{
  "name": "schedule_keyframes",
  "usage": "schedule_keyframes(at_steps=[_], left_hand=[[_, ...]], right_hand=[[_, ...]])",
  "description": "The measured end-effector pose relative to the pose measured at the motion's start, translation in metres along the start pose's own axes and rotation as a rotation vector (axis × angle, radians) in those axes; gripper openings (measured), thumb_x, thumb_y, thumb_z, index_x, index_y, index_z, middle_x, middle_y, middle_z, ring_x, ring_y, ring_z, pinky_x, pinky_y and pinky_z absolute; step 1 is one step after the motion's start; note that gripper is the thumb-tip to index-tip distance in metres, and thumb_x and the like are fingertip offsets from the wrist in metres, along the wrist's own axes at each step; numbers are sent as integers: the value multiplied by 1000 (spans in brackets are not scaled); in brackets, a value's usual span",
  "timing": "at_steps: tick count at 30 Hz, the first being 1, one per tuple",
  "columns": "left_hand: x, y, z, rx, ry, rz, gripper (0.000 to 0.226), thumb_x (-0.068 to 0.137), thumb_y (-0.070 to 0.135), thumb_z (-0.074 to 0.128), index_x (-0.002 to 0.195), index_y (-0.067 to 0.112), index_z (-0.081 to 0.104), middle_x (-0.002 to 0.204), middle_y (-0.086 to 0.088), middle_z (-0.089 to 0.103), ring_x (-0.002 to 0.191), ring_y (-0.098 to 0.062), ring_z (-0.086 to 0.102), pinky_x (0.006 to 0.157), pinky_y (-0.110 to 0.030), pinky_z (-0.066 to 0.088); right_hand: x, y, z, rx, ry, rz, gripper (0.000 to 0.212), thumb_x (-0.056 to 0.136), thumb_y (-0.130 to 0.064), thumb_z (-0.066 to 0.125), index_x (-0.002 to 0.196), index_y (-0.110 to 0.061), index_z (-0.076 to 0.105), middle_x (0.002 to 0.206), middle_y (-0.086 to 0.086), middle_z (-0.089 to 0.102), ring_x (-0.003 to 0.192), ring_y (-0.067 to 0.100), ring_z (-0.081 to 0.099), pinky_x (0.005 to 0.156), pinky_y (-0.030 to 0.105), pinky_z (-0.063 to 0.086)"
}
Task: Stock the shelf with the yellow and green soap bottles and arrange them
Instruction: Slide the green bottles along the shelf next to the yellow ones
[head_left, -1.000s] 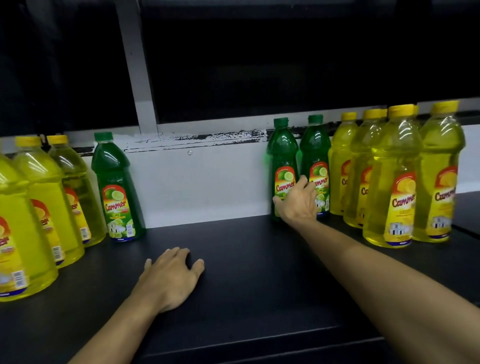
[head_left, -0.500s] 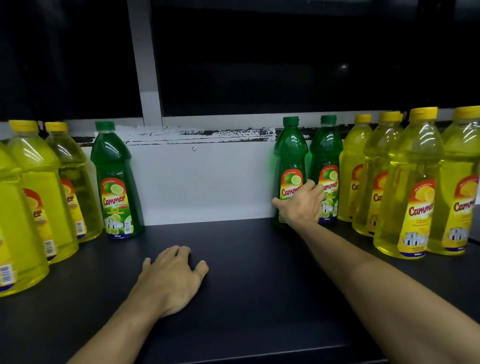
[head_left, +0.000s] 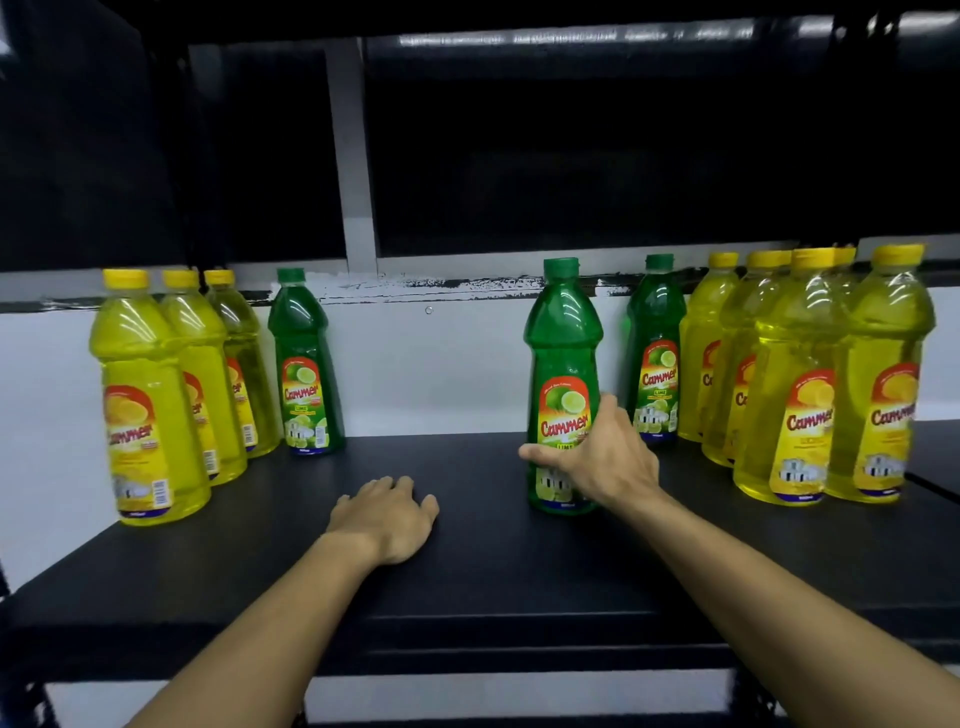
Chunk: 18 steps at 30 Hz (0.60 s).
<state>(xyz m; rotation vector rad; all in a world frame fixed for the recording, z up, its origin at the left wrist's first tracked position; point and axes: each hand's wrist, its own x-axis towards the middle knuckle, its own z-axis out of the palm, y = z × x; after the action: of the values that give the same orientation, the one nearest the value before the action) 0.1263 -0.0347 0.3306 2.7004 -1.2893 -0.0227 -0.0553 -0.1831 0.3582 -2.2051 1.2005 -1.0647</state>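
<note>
Nearest on the black shelf (head_left: 493, 582), the left hand (head_left: 387, 517) rests flat, fingers loosely spread, holding nothing. Just right and farther, the right hand (head_left: 605, 460) curls around an upright green bottle (head_left: 563, 353), standing toward mid-shelf. Farther back stand a second green bottle (head_left: 655, 338) beside right yellow bottles (head_left: 800, 374), and at far left a third green bottle (head_left: 304, 358) beside left yellow bottles (head_left: 148, 395).

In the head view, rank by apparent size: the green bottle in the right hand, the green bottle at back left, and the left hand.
1. Held green bottle, nearer the camera.
2. Back-left green bottle; likely the same size really.
3. Left hand.
</note>
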Motion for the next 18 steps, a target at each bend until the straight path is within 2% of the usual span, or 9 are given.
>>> schedule_keyframes(at_steps=[2,4,7,9,13,18], left_hand=[[-10,-4,-2,-4,-25,18,59,100,54,25,147,19,35,153,1,36,140,-19,33,113,-41,29],[-19,-13,-5,-23,-28,34,57,98,57,32,142,22,40,147,2,43,133,-19,42,107,-38,36],[-33,-33,-7,-54,-6,17,58,95,60,37,141,24,43,144,4,46,130,-18,45,105,-36,40],[-41,-46,-6,-71,17,11,60,96,60,38,143,23,42,147,4,43,133,-17,43,107,-35,37],[-49,-54,-3,-137,62,9,57,97,57,39,144,24,41,150,5,41,136,-16,39,109,-34,35],[-50,-51,-2,-156,100,-25,53,97,54,40,142,27,43,148,7,43,134,-16,41,104,-34,37]], right_hand=[[-14,-3,2,37,-53,-51,93,55,-73,75,122,-22,36,113,0,50,102,21,56,86,45,52],[-24,-5,4,144,-157,-80,87,61,-64,77,126,-28,32,115,-3,49,101,19,58,89,45,52],[-32,-10,3,265,-340,-84,77,59,-44,77,118,-44,27,109,-13,59,95,14,64,92,46,52],[-39,-16,2,251,-397,-117,75,61,-41,76,115,-48,25,105,-16,62,94,12,65,93,45,51],[-56,-32,7,166,-367,-224,71,71,-50,77,121,-45,27,109,-18,63,96,11,63,92,42,50],[-70,-46,20,140,-323,-299,72,72,-60,73,125,-45,27,113,-18,61,98,9,61,83,37,50]])
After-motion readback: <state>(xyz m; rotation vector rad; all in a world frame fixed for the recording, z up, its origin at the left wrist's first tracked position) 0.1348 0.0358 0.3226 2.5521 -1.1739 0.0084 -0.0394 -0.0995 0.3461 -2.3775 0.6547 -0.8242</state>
